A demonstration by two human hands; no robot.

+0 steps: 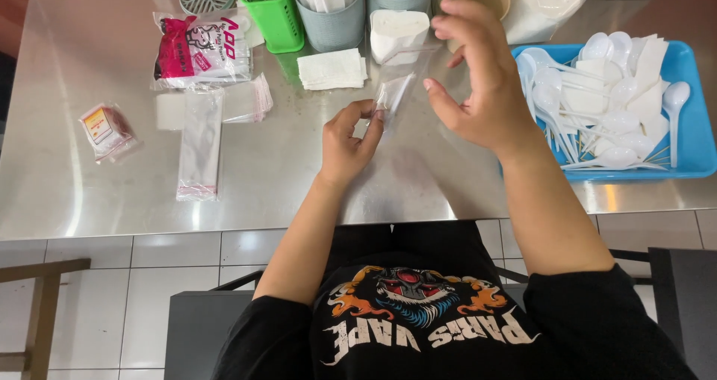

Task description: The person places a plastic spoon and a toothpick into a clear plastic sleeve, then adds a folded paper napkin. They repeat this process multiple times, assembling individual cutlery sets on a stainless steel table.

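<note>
The left hand (345, 139) pinches the near end of a narrow clear plastic sleeve (394, 90); the right hand (478, 81) hovers open beside it, touching its far part. The sleeve slants far-right, above the bare middle of the steel table (75, 193). Right lies a blue tray (698, 152) of white plastic spoons (612, 119); farther off stand cutlery holders (336, 14).

Table (89, 201): brushed metal, glossy, reflective.
Sleeve (393, 90): thin clear plastic film, shiny.
Tray (698, 145): blue plastic, smooth.
Spoons (620, 119): white plastic, glossy.
Napkins (331, 69): white paper, matt.
Holder (278, 22): green plastic, smooth.
</note>
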